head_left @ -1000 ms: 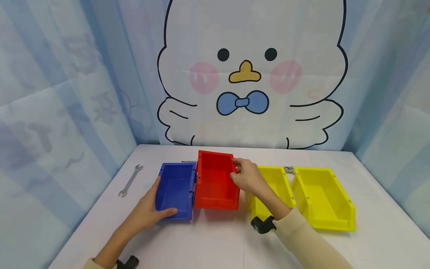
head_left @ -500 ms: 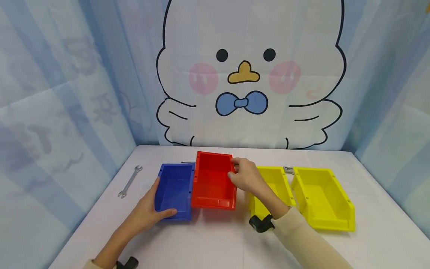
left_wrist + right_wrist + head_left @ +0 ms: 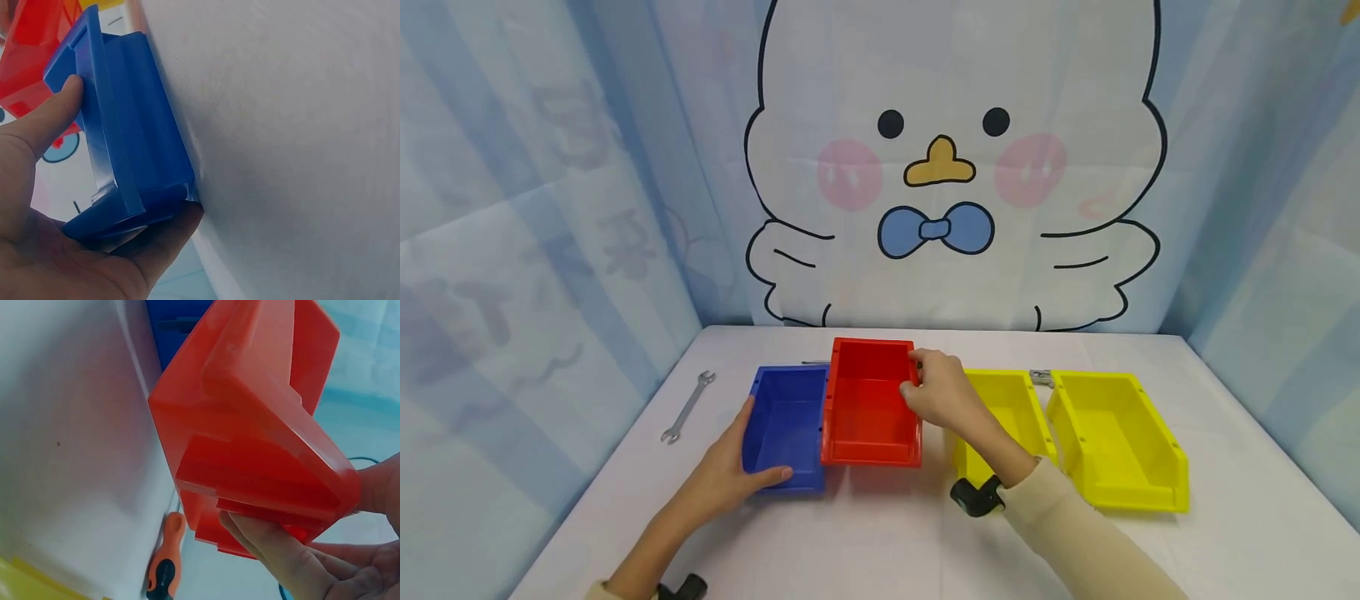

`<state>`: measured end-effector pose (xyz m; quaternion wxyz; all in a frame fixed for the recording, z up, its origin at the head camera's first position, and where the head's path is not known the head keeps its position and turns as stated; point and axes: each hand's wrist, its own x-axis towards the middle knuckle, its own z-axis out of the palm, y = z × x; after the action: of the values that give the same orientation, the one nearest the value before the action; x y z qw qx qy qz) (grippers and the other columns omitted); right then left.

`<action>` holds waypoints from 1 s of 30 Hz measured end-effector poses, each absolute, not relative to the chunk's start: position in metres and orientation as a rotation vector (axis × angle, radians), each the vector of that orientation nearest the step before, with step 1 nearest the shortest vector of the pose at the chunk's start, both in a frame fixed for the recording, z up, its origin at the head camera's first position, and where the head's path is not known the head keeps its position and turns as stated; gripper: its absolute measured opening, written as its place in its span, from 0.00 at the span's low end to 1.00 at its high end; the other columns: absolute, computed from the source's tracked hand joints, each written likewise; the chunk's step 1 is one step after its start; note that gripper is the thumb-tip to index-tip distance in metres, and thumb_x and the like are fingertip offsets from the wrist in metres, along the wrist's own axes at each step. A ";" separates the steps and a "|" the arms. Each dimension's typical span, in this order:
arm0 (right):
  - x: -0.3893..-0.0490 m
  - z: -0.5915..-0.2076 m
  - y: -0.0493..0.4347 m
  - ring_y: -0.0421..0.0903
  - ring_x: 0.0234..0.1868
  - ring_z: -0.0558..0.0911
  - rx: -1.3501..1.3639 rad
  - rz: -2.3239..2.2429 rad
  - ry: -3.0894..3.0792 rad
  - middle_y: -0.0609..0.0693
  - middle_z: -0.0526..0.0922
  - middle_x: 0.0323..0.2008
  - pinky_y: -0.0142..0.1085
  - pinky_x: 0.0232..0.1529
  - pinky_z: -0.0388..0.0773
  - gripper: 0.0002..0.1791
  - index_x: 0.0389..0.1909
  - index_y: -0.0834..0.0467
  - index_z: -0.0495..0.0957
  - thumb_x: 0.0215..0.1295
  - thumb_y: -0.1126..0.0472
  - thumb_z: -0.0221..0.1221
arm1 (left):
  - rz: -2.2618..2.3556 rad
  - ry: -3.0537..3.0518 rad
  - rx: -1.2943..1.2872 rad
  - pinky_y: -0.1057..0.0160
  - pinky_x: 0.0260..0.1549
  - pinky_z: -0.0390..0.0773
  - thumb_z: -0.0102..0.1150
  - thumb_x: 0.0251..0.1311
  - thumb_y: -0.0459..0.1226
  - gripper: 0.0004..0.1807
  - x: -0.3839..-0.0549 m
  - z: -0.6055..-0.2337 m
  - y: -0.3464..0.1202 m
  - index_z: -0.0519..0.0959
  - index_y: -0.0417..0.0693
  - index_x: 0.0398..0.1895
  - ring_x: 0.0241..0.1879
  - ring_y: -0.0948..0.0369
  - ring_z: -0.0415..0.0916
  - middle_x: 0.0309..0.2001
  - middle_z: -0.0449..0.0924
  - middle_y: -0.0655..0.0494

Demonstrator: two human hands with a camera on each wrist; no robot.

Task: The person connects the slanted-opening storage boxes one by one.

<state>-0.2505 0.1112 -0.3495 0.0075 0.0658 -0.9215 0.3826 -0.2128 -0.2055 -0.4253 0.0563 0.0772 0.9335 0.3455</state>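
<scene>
My left hand [image 3: 718, 471] grips the blue storage bin [image 3: 786, 429] by its near left corner. In the left wrist view the thumb lies over the bin's rim and a finger reaches along its underside by the table. My right hand [image 3: 943, 392] pinches the right side wall of the red storage bin [image 3: 872, 408], thumb inside and fingers outside. The red bin is held up off the table, and its left edge overlaps the blue bin's right rim in the head view. Both bins hold nothing inside.
Two yellow bins [image 3: 1120, 442] stand on the right, one partly behind my right forearm. A wrench [image 3: 688, 407] lies far left. Behind the bins are a small metal object [image 3: 1041, 377] and an orange-handled screwdriver [image 3: 167, 556]. Curtains [image 3: 542, 250] surround the table.
My right hand has shifted the red bin left, up to the blue bin's right edge, narrowing the gap and levelling its tilt. The left hand keeps its hold on the blue bin.
</scene>
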 end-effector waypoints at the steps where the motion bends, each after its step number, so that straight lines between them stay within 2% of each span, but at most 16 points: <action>1: -0.251 -0.349 0.111 0.46 0.30 0.84 0.211 1.192 -2.881 0.63 0.89 0.53 0.35 0.36 0.89 0.32 0.73 0.67 0.71 0.68 0.66 0.59 | 1.045 2.833 0.231 0.29 0.79 0.55 0.76 0.59 0.56 0.71 -0.213 -0.425 -0.205 0.32 0.40 0.87 0.84 0.31 0.44 0.86 0.38 0.32; 4: -0.252 -0.349 0.111 0.46 0.27 0.82 0.218 1.194 -2.882 0.62 0.89 0.50 0.32 0.32 0.85 0.31 0.73 0.67 0.72 0.68 0.67 0.59 | 1.033 2.837 0.218 0.29 0.79 0.55 0.76 0.59 0.56 0.72 -0.212 -0.426 -0.205 0.33 0.40 0.87 0.83 0.30 0.44 0.86 0.38 0.32; 12: -0.250 -0.349 0.108 0.45 0.28 0.82 0.203 1.199 -2.863 0.62 0.88 0.53 0.32 0.32 0.86 0.31 0.73 0.67 0.71 0.69 0.67 0.59 | 1.026 2.834 0.215 0.29 0.78 0.56 0.76 0.59 0.56 0.71 -0.212 -0.425 -0.204 0.32 0.40 0.87 0.83 0.31 0.44 0.86 0.38 0.32; 15: -0.248 -0.351 0.106 0.44 0.23 0.77 0.192 1.190 -2.844 0.62 0.89 0.50 0.31 0.29 0.83 0.31 0.73 0.67 0.71 0.68 0.67 0.60 | 1.030 2.830 0.223 0.28 0.78 0.56 0.75 0.60 0.57 0.71 -0.213 -0.424 -0.205 0.32 0.40 0.87 0.83 0.31 0.44 0.86 0.38 0.32; 18: -0.246 -0.355 0.104 0.42 0.16 0.68 0.204 1.147 -2.843 0.57 0.87 0.33 0.28 0.25 0.76 0.32 0.74 0.68 0.71 0.69 0.66 0.61 | 1.031 2.830 0.229 0.29 0.78 0.56 0.75 0.60 0.56 0.71 -0.213 -0.424 -0.206 0.32 0.40 0.87 0.83 0.30 0.44 0.86 0.38 0.31; 20: -0.244 -0.356 0.103 0.42 0.14 0.63 0.223 1.114 -2.853 0.53 0.79 0.22 0.27 0.22 0.71 0.33 0.74 0.68 0.70 0.69 0.66 0.61 | 1.032 2.829 0.231 0.29 0.78 0.56 0.76 0.60 0.56 0.71 -0.213 -0.423 -0.207 0.33 0.39 0.87 0.83 0.30 0.44 0.86 0.38 0.31; 22: -0.243 -0.357 0.103 0.41 0.13 0.61 0.247 1.089 -2.860 0.49 0.70 0.15 0.26 0.21 0.67 0.33 0.75 0.68 0.69 0.70 0.66 0.61 | 1.032 2.828 0.233 0.29 0.78 0.56 0.76 0.59 0.56 0.71 -0.214 -0.423 -0.208 0.33 0.39 0.87 0.83 0.30 0.44 0.86 0.39 0.31; 24: -0.241 -0.357 0.103 0.41 0.13 0.61 0.270 1.078 -2.857 0.46 0.69 0.14 0.25 0.21 0.67 0.33 0.75 0.68 0.69 0.71 0.65 0.61 | 1.029 2.827 0.240 0.29 0.78 0.56 0.76 0.59 0.56 0.71 -0.216 -0.423 -0.210 0.33 0.40 0.87 0.83 0.30 0.44 0.86 0.39 0.31; 26: -0.240 -0.356 0.103 0.41 0.13 0.61 0.280 1.067 -2.862 0.49 0.69 0.13 0.25 0.20 0.67 0.32 0.75 0.69 0.69 0.72 0.65 0.61 | 1.032 2.824 0.254 0.29 0.79 0.55 0.76 0.59 0.56 0.71 -0.219 -0.424 -0.213 0.33 0.41 0.87 0.83 0.31 0.44 0.86 0.40 0.31; 30: -0.236 -0.354 0.100 0.42 0.14 0.67 0.240 1.007 -2.907 0.54 0.83 0.23 0.26 0.23 0.73 0.33 0.75 0.67 0.69 0.73 0.61 0.63 | 1.045 2.815 0.291 0.28 0.79 0.54 0.76 0.59 0.56 0.70 -0.226 -0.427 -0.219 0.34 0.45 0.88 0.83 0.31 0.45 0.86 0.40 0.32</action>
<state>-0.2360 0.1005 -0.3536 0.0280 0.0777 -0.9416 0.3264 -0.2260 -0.2187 -0.4270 0.0625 0.0962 0.9313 0.3457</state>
